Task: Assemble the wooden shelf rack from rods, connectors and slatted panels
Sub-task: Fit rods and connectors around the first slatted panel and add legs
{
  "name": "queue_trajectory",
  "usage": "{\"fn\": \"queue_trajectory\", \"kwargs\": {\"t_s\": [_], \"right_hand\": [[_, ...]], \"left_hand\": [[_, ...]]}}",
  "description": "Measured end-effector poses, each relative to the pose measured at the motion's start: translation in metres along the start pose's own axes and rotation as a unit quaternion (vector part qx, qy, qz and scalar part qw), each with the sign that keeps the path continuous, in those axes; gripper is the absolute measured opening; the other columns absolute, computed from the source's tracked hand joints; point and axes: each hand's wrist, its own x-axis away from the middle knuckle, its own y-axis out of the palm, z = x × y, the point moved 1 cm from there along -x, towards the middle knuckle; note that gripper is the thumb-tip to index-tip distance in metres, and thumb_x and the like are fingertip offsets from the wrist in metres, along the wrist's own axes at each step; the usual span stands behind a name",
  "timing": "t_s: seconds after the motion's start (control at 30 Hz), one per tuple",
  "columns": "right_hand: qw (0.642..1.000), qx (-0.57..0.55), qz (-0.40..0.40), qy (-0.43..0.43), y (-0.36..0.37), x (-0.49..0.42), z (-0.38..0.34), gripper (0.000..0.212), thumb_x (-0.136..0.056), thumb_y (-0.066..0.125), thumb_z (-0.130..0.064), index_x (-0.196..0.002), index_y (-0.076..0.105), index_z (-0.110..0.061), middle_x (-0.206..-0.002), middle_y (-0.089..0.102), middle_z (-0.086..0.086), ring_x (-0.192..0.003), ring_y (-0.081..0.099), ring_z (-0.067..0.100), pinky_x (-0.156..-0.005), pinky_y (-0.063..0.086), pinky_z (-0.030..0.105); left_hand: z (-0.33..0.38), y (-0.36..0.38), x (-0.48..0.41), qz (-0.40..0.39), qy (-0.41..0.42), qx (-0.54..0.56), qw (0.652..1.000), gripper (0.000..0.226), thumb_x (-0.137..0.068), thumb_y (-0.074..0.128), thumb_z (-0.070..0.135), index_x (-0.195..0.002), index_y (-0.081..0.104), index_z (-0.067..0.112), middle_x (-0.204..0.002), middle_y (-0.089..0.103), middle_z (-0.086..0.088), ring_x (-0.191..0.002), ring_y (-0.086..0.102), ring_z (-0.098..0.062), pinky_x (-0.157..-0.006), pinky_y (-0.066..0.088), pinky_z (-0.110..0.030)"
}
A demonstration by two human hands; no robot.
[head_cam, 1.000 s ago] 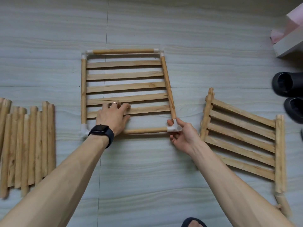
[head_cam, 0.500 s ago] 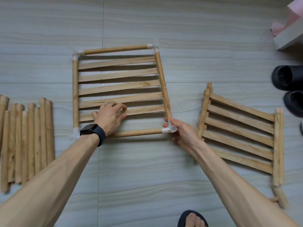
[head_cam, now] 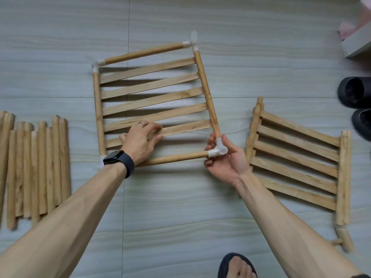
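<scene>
Frame (head_cam: 206, 93) held off floor (head_cam: 180, 207) on my right: right hand (head_cam: 226, 163) pinches corner connector (head_cam: 218, 149) to carry it, left hand (head_cam: 138, 141) fingers curl round slat (head_cam: 180, 127), steadying.

Floor (head_cam: 180, 207) was pale grey-green, streaked like wood grain, with thin dark grout lines. Frame rods (head_cam: 143, 53) were honey-tan; slats (head_cam: 152, 101) were paler tan with brown grain streaks. Corner connector (head_cam: 217, 150) was translucent white. Loose rods (head_cam: 34, 167) and spare panel (head_cam: 295, 155) were light tan with darker blotches. Watch (head_cam: 118, 159) was black, ring (head_cam: 141, 123) silver, slippers (head_cam: 354, 92) black. Box (head_cam: 357, 45) was grey-white.
</scene>
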Motion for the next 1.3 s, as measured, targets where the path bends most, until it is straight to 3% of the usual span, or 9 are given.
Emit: {"fn": "queue_trajectory", "kwargs": {"t_s": [0.23,0.43,0.5,0.67,0.73,0.8,0.9,1.1,1.3], "right_hand": [[0.996,0.078,-0.053,0.003,0.002,0.007,-0.008,0.021,-0.102,0.045,-0.039,-0.094,0.056,-0.022,-0.087,0.054,-0.007,-0.078,0.051,0.009,-0.061,0.03,0.025],[0.99,0.134,0.014,-0.036,0.005,0.004,-0.008,0.027,-0.105,0.043,-0.041,-0.089,0.055,-0.022,-0.079,0.055,-0.007,-0.074,0.053,0.009,-0.063,0.027,0.028],[0.973,0.214,0.041,-0.075,0.004,0.002,-0.012,0.03,-0.107,0.043,-0.04,-0.088,0.058,-0.02,-0.08,0.062,-0.004,-0.073,0.058,0.01,-0.062,0.032,0.028],[0.876,0.463,0.087,-0.101,-0.002,0.006,-0.017,0.037,-0.108,0.044,-0.037,-0.092,0.068,-0.015,-0.086,0.075,-0.003,-0.08,0.059,0.013,-0.066,0.04,0.028],[0.908,0.404,0.09,-0.066,-0.002,0.007,-0.012,0.042,-0.109,0.04,-0.04,-0.086,0.064,-0.014,-0.082,0.071,0.002,-0.083,0.065,0.017,-0.07,0.046,0.031],[0.979,0.191,0.072,-0.001,-0.002,0.007,-0.006,0.051,-0.109,0.035,-0.044,-0.078,0.058,-0.012,-0.076,0.064,0.006,-0.085,0.071,0.025,-0.077,0.048,0.036],[0.999,-0.021,0.032,0.027,-0.002,0.009,-0.002,0.052,-0.106,0.036,-0.047,-0.071,0.056,-0.015,-0.065,0.057,-0.001,-0.075,0.068,0.025,-0.085,0.045,0.037],[0.991,-0.048,0.122,-0.004,0.009,-0.001,0.005,0.05,-0.107,0.04,-0.043,-0.064,0.041,-0.017,-0.043,0.032,-0.006,-0.038,0.032,0.009,-0.042,0.034,0.021],[0.985,0.035,0.15,-0.084,0.013,-0.005,0.003,0.029,-0.111,0.034,-0.033,-0.095,0.045,-0.011,-0.06,0.045,0.001,-0.037,0.031,0.006,-0.035,0.031,0.021]], "left_hand": [[-0.002,-0.002,0.001,-0.003,0.013,0.005,1.0,0.027,-0.099,0.056,0.039,-0.125,0.061,0.033,-0.128,0.055,0.004,-0.123,0.047,-0.023,-0.079,0.025,-0.039],[0.003,0.0,0.0,-0.015,0.01,-0.003,1.0,0.03,-0.101,0.054,0.038,-0.13,0.061,0.032,-0.13,0.054,0.002,-0.125,0.046,-0.023,-0.083,0.026,-0.038],[0.004,0.0,0.001,-0.01,0.008,0.001,1.0,0.031,-0.101,0.053,0.039,-0.132,0.06,0.035,-0.131,0.054,0.003,-0.125,0.046,-0.022,-0.082,0.024,-0.038],[0.002,-0.001,0.007,-0.036,0.018,-0.017,0.999,0.032,-0.104,0.046,0.04,-0.134,0.056,0.046,-0.125,0.053,0.008,-0.121,0.046,-0.016,-0.081,0.022,-0.037],[0.005,0.002,0.011,-0.036,0.011,-0.006,0.999,0.032,-0.104,0.046,0.04,-0.133,0.056,0.05,-0.12,0.052,0.011,-0.119,0.046,-0.015,-0.082,0.022,-0.037],[0.009,0.007,0.014,-0.04,-0.007,0.031,0.999,0.032,-0.103,0.049,0.039,-0.131,0.058,0.05,-0.115,0.049,0.014,-0.122,0.045,-0.016,-0.084,0.02,-0.036],[0.016,0.014,0.017,-0.039,-0.035,0.084,0.995,0.034,-0.1,0.053,0.033,-0.126,0.06,0.053,-0.115,0.048,0.017,-0.126,0.041,-0.017,-0.086,0.017,-0.035],[0.02,0.022,0.02,-0.058,-0.046,0.073,0.995,0.03,-0.101,0.048,0.046,-0.127,0.057,0.057,-0.119,0.052,0.013,-0.12,0.04,-0.018,-0.087,0.017,-0.035],[0.02,0.025,0.021,-0.037,-0.056,0.107,0.992,0.024,-0.099,0.055,0.044,-0.119,0.064,0.054,-0.119,0.054,0.012,-0.125,0.041,-0.015,-0.091,0.02,-0.039]]}}
